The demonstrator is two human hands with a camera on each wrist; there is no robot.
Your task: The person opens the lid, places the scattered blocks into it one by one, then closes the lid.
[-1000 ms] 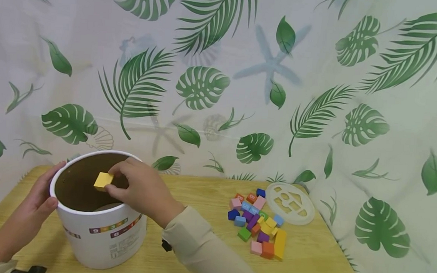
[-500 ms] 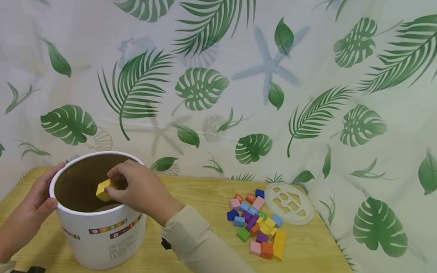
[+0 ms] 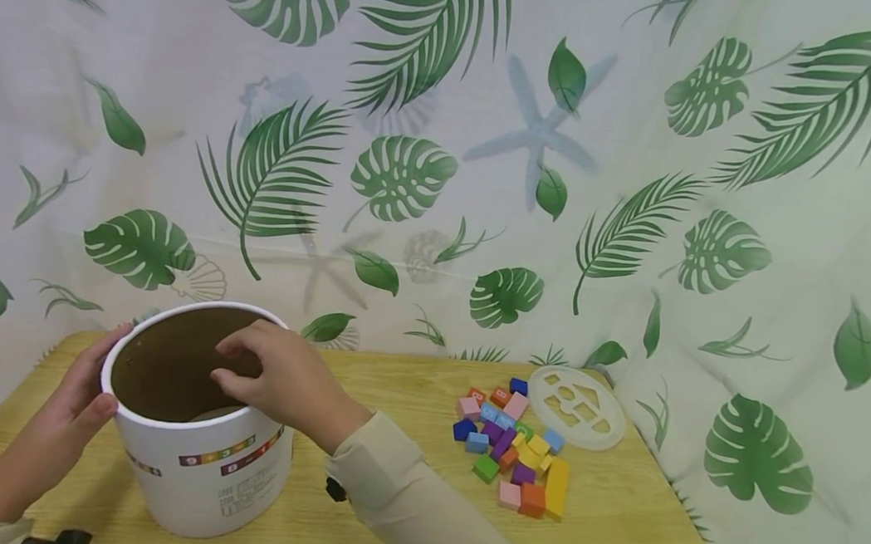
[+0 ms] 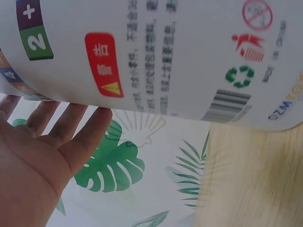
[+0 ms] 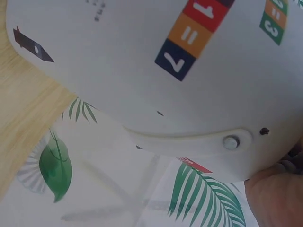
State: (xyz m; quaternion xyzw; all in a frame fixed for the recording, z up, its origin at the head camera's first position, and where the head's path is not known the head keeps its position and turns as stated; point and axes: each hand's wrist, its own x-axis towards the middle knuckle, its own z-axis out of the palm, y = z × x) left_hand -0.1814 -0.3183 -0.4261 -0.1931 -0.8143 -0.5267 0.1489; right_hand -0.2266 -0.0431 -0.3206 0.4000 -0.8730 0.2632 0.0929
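A white bucket (image 3: 205, 483) with coloured number strips stands upright at the table's left. My left hand (image 3: 71, 412) holds its left side, the thumb near the front rim and the fingers round the outer wall. In the left wrist view the fingers (image 4: 90, 135) reach along that wall, beside a red warning label (image 4: 104, 65). Over the bucket's right rim is my right hand (image 3: 287, 379), thumb and fingers apart with nothing between them. The bucket's dark inside shows no block, and part of its floor is hidden. In the right wrist view a white handle (image 5: 199, 142) lies along the bucket's wall.
On the right half of the wooden table (image 3: 388, 435) lies a loose group of coloured blocks (image 3: 503, 438), some numbered. A round, pale shape-sorter lid (image 3: 579, 407) with cut-out holes lies flat behind them. A leaf-patterned cloth (image 3: 442, 164) rises behind the table.
My right thumb and fingers have parted and let go of the yellow block, which has dropped out of sight inside the bucket. My left hand has stayed at the bucket's side.
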